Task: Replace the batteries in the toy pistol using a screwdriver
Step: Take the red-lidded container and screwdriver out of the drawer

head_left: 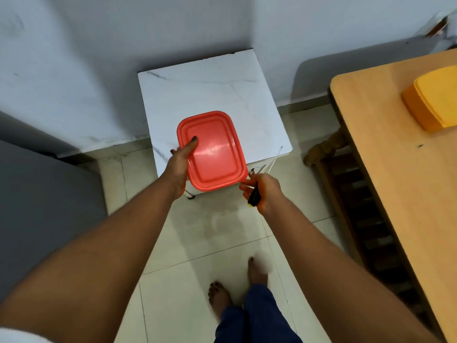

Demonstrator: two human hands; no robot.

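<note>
Head view: left hand [181,159] grips the left edge of a red box [212,151] over a white stand [210,95]. Right hand [262,191], near right, fingers curled around a screwdriver [254,196]. Wooden table [385,149], right, carries a yellow box [432,97]. Pistol not visible.

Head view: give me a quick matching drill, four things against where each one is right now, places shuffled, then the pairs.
Things:
1. red lid
2. screwdriver
3. yellow box
4. white stand

Places:
A. on the wooden table
B. against the wall, under the lid
C. gripped in the right hand
D. held at its edge by the left hand

Pairs: 1-D, 2-C, 3-A, 4-B
</note>
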